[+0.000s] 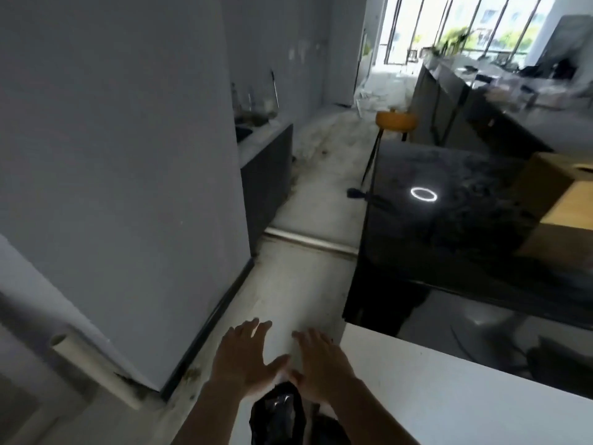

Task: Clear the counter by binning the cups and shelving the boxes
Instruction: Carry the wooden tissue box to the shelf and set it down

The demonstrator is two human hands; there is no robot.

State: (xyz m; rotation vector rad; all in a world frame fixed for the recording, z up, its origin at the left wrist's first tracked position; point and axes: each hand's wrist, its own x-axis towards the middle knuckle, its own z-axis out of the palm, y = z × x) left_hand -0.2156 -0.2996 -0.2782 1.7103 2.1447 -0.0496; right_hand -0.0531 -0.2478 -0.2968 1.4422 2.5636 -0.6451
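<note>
A: Both forearms reach fwd at bottom. Left hand (pixel 247 358) and right hand (pixel 324 364) spread flat, fingers splayed, nothing gripped, above black glossy plastic bin bag (pixel 277 412) on the floor.

B: Boxes?

A: Tan cardboard box (pixel 552 200) at far right, on or just past the black glossy stone bench (pixel 449 226); can't tell which. Cups: blurry clutter on far bench (pixel 513 88), can't ID. White bench (pixel 449 406) beside right forearm.
</note>
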